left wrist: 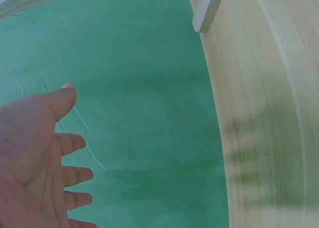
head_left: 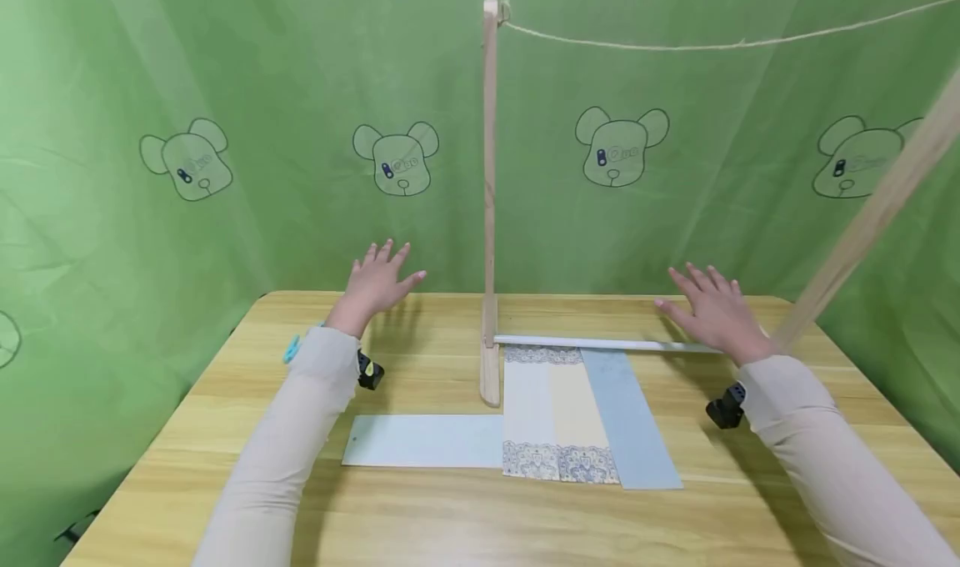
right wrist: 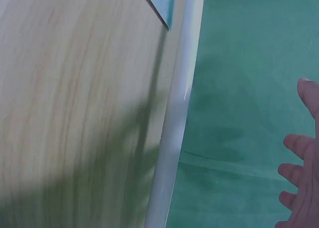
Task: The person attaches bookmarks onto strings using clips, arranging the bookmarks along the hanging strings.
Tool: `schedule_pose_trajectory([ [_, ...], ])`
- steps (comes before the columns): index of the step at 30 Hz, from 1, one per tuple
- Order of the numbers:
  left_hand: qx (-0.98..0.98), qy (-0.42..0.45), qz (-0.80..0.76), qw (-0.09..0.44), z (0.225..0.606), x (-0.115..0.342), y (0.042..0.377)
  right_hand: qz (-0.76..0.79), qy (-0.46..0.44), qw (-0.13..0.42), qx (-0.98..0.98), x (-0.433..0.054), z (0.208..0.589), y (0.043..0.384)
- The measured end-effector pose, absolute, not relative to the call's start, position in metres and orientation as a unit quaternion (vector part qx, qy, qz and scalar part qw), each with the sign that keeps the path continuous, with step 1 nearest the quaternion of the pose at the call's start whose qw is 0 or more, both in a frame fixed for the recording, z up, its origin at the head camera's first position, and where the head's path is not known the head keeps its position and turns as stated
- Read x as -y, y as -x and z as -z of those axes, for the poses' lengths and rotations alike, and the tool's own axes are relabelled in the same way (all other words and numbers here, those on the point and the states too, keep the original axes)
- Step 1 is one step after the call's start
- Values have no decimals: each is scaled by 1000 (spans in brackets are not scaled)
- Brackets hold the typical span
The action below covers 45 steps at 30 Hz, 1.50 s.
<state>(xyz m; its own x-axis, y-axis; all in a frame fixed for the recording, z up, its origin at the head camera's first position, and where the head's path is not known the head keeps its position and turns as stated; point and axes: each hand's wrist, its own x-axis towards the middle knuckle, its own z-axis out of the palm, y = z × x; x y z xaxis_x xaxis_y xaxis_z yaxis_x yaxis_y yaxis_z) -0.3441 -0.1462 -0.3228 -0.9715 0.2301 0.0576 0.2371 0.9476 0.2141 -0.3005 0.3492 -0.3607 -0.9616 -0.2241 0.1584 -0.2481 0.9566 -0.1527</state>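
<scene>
My left hand (head_left: 375, 285) is held out over the back left of the table, fingers spread and nothing in it. In the left wrist view that hand (left wrist: 35, 158) shows its palm side against the green cloth. The right hand (head_left: 714, 313), also spread and holding nothing, hovers by the right end of a white rod (head_left: 600, 344). Between the hands, a pale patterned strip (head_left: 528, 408), a cream patterned strip (head_left: 581, 413) and a blue strip (head_left: 633, 417) lie side by side with their tops at the rod. A light blue strip (head_left: 423, 440) lies crosswise to their left.
A wooden post (head_left: 490, 175) on a foot (head_left: 490, 375) stands mid-table, and a slanting wooden post (head_left: 870, 217) rises at the right. A string (head_left: 667, 47) sags from the middle post's top. Green cloth (head_left: 300, 67) hangs behind the wooden table (head_left: 420, 517).
</scene>
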Motion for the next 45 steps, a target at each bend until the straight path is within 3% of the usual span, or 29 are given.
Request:
schedule_pose_trajectory([
  [7,985,126,116,21,320,146,343,-104,-118,76,985,-352,359,298],
  [17,976,145,148,73,319,139,333,-134,-130,96,978,-346,359,293],
  [29,944,183,247,123,324,115,322,-277,-135,164,937,-357,345,272],
  [37,897,182,382,124,333,92,310,-328,-57,276,902,-364,337,260],
  [45,835,168,496,171,348,64,303,-387,35,462,797,-377,334,255],
])
